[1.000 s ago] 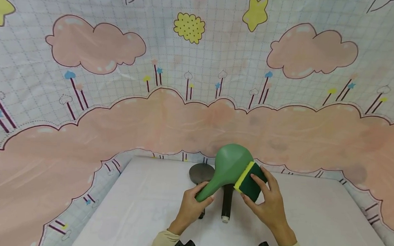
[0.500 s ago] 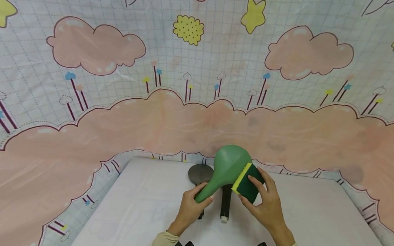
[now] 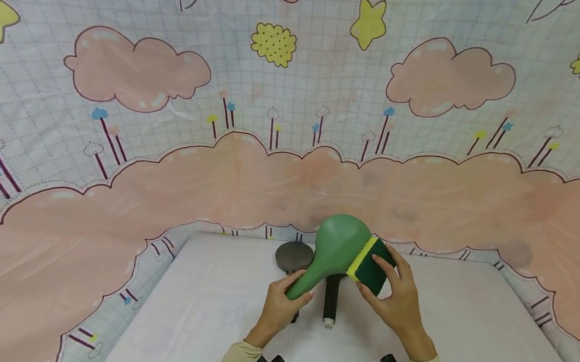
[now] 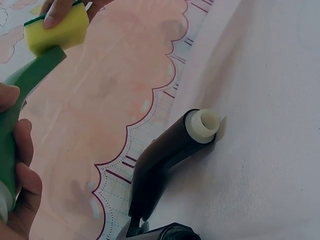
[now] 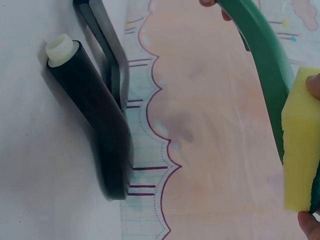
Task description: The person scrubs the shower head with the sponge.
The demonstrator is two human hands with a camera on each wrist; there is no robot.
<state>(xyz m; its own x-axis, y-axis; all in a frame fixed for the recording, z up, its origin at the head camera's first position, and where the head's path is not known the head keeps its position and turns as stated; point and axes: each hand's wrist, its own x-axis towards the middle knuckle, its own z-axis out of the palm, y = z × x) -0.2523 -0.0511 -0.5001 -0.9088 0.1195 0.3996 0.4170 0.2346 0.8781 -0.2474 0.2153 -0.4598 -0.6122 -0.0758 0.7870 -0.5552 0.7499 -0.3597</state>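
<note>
Clock dirs from round end of grn shower head (image 3: pixel 342 239), head view: 1 L hand (image 3: pixel 279 307), 7–8 o'clock, fingers curled round its handle; 1 R hand (image 3: pixel 400 306), 4 o'clock, fingers pinching yel./dk-grn sponge (image 3: pixel 375 270), yel. side against grn rim. On wht worktop (image 3: pixel 205 291): 1 blk handle w/ wht end (image 3: pixel 331 299), 6 o'clock; 1 dk-grey round-headed item (image 3: pixel 293 256), 8–9 o'clock, stem partly hidden. Far: cloud-print backdrop (image 3: pixel 270 185), 12 o'clock.
</note>
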